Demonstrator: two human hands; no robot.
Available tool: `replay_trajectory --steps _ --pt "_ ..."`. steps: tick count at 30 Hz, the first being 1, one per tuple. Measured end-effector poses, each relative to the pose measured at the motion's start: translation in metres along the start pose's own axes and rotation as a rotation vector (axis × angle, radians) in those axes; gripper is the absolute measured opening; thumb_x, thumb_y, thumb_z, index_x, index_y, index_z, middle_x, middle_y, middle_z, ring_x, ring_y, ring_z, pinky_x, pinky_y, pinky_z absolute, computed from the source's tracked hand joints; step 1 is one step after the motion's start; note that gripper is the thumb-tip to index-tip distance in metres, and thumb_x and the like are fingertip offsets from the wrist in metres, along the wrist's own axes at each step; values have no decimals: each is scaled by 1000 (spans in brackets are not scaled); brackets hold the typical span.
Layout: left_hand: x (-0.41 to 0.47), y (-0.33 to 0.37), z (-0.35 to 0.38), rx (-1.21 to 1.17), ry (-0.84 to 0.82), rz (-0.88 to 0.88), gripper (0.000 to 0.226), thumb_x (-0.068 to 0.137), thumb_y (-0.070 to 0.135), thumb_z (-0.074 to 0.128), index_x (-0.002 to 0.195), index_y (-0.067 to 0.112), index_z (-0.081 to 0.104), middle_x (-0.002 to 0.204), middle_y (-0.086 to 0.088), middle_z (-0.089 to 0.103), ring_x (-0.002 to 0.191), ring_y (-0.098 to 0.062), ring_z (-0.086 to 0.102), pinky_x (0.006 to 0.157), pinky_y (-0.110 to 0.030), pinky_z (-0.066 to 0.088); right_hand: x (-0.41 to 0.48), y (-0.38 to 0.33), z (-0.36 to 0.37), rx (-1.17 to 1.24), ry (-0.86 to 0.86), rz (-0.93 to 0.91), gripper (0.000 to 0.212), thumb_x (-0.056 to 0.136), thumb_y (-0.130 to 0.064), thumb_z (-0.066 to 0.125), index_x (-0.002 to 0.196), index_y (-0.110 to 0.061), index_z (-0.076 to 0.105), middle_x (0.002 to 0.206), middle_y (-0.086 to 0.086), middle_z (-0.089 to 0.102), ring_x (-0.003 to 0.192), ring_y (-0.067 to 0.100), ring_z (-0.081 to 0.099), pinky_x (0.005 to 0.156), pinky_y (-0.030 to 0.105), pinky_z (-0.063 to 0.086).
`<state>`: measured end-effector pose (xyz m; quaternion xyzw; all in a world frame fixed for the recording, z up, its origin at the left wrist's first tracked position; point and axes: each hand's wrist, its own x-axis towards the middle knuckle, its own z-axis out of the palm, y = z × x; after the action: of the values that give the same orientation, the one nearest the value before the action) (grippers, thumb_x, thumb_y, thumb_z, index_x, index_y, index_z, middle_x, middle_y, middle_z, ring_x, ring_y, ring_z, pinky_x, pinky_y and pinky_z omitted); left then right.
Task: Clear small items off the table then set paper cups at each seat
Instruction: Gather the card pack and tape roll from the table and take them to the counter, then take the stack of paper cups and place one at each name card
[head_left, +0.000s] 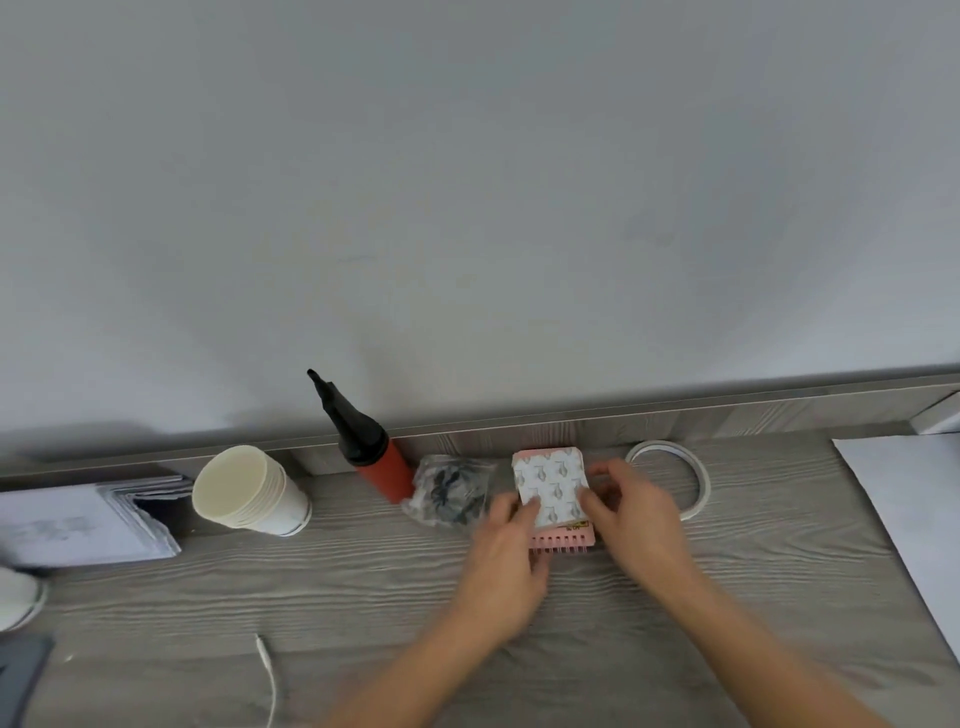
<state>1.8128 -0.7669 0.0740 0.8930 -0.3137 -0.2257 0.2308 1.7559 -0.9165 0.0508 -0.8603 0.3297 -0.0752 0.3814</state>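
A small pink spiral notebook (563, 540) lies on the grey wood-grain table (363, 597) near the wall, with a white patterned sheet (551, 488) on top of it. My left hand (506, 566) grips its left side and my right hand (641, 519) grips its right side. A stack of white paper cups (249, 491) lies tilted on its side at the left. A red hand pump with a black nozzle (363, 447) leans against the wall. Beside the pump, a clear bag of dark items (452, 491) sits just left of the notebook.
A white tape ring (693, 480) lies right of my hands. Stacked white papers (78, 525) sit at far left, a large white sheet (904, 514) at far right. A thin white cable (267, 675) lies near the front. A dark object (21, 670) is at bottom left.
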Motion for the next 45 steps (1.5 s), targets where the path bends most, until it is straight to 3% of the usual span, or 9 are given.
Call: replay_trajectory --steps 5,9,13,17,22,28,34,39,45 --pt "13 -2 -3 111 -60 38 67 94 11 50 152 10 16 158 -7 17 139 -23 33 116 -30 27 6 -4 2 -132 29 -125 29 91 -28 63 118 -20 68 102 3 71 87 20 66 79 30 51" --pt "14 -1 -11 100 -22 80 61 93 19 53 148 10 28 151 -5 28 136 -20 36 114 -29 31 4 -11 -4 -220 -33 -127 35 94 -37 55 126 -25 63 114 0 65 96 20 66 83 35 53" --pt "-19 -15 -37 -114 299 89 43 91 24 58 133 17 51 136 6 46 126 -7 44 108 -20 31 -13 -21 -5 -304 -11 -141 40 94 -48 49 128 -30 59 120 -6 57 96 15 67 79 36 53" --pt "-71 -74 -62 -433 723 -153 30 84 15 69 103 31 53 108 6 56 98 -12 56 84 -24 44 -42 -37 4 -336 42 -263 31 90 -42 60 116 -28 68 118 -7 62 104 16 65 73 35 54" --pt "-89 -152 -82 -595 1005 -457 61 75 22 79 124 16 44 124 -6 49 110 -28 52 94 -43 46 -74 -50 34 -335 -34 -322 24 88 -37 65 109 -27 71 107 -10 66 97 16 64 73 33 51" --pt "-46 -192 -100 -690 849 -377 110 65 31 86 150 19 18 152 -2 34 139 -15 33 117 -39 27 -102 -57 83 -545 -220 -429 40 87 -52 50 119 -32 64 120 -9 60 112 16 58 89 33 53" --pt "-32 -194 -115 -719 828 -274 76 67 24 85 131 18 44 116 8 55 114 -18 56 95 -27 42 -122 -48 116 -653 -91 -394 52 88 -59 42 124 -27 62 138 4 57 131 26 51 106 42 34" --pt "-67 -185 -116 -667 740 -81 74 63 22 87 123 30 46 116 11 56 109 -8 56 95 -25 45 -129 -43 124 -611 -58 -404 56 93 -57 36 134 -25 57 148 4 48 140 24 40 112 41 24" --pt "-117 -177 -93 -365 415 258 72 62 42 79 124 33 44 113 16 51 105 5 49 90 -12 42 -132 -51 120 -587 -62 -356 53 90 -56 44 132 -27 57 147 0 50 139 20 42 112 37 24"
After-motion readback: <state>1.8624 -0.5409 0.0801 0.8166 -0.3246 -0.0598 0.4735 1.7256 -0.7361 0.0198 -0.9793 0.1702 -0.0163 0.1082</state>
